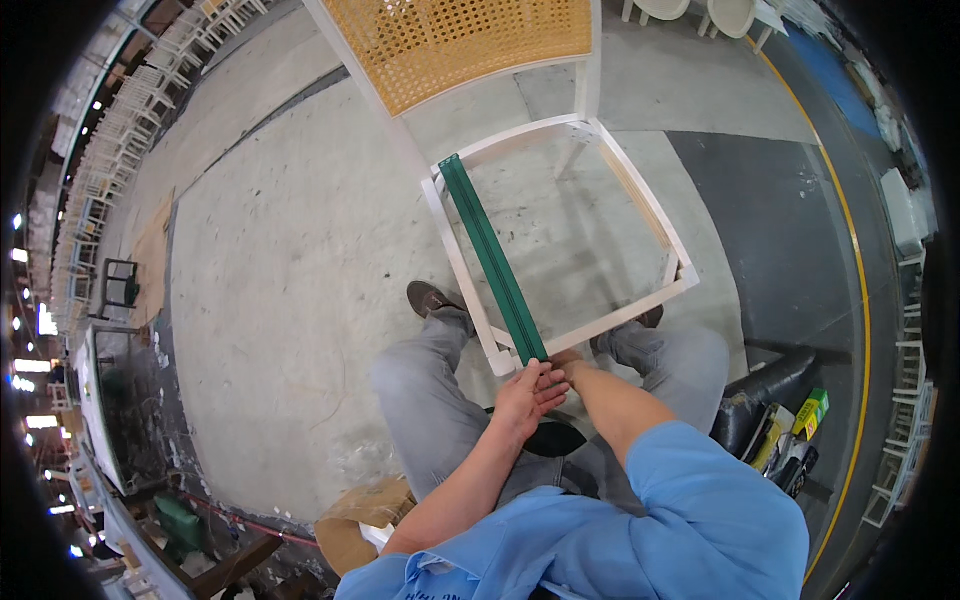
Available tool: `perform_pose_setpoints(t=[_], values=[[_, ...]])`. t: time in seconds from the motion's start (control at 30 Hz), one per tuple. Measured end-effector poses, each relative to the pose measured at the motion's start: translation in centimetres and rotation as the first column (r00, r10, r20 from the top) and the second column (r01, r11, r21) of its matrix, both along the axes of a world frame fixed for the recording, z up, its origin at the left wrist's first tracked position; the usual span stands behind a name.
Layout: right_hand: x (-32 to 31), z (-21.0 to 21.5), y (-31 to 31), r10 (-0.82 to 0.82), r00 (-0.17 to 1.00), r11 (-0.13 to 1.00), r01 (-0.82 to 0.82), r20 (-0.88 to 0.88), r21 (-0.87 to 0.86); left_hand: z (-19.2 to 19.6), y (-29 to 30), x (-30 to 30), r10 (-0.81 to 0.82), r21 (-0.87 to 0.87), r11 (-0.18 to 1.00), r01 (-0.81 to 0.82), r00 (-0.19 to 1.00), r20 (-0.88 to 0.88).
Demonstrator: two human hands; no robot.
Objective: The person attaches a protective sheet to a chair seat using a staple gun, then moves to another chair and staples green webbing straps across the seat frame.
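A white chair frame [640, 297] with an open seat stands in front of me, its woven cane back [470, 48] on the far side. One green webbing strap [492, 255] with dark lengthwise lines runs from the rear seat rail to the front rail along the seat's left side. At the strap's near end, my left hand [530, 396] is turned palm up, its fingers slightly bent and apart, thumb close to the strap. My right hand [567, 362] reaches to the front rail just right of the strap. Its fingers are mostly hidden there.
My knees flank the chair's front. An open cardboard box [352, 520] sits at my lower left. To my right are a black padded surface [765, 395] and a green-yellow small box [811, 413]. White chairs [110, 170] line the far left, and a yellow floor line [850, 240] curves along the right.
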State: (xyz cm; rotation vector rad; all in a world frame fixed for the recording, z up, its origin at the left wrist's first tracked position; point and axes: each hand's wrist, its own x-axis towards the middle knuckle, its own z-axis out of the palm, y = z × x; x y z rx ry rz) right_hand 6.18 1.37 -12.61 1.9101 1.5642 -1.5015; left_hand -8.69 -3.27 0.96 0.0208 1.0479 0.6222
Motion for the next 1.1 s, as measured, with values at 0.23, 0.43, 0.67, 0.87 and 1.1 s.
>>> perform_pose_setpoints(t=[0.23, 0.43, 0.67, 0.87, 1.1], values=[[0.1, -1.3, 0.0, -0.027, 0.996, 0.986, 0.013, 0.084, 0.165, -2.2, 2.1, 1.3, 0.114, -0.124, 0.988, -0.098, 0.984, 0.135], [2.8, -1.9, -2.6, -0.412, 0.845, 0.911, 0.378, -0.341, -0.164, -2.9, 3.1, 1.8, 0.185, -0.142, 0.976, -0.165, 0.972, 0.143], [-1.6, -2.0, -0.4, -0.948, -0.085, 0.135, 0.767, -0.308, -0.627, -2.9, 4.7, 3.0, 0.176, -0.117, 0.98, -0.16, 0.975, 0.137], [-2.9, -3.0, 0.9, -0.937, -0.117, 0.08, 0.844, -0.329, -0.53, -3.0, 5.0, 2.4, 0.142, -0.135, 0.983, -0.121, 0.976, 0.165], [-3.2, -6.5, 5.2, -0.925, 0.013, 0.171, 0.907, -0.379, -0.385, -2.9, 5.3, -2.2, -0.233, -0.224, 0.934, 0.279, 0.95, 0.209]])
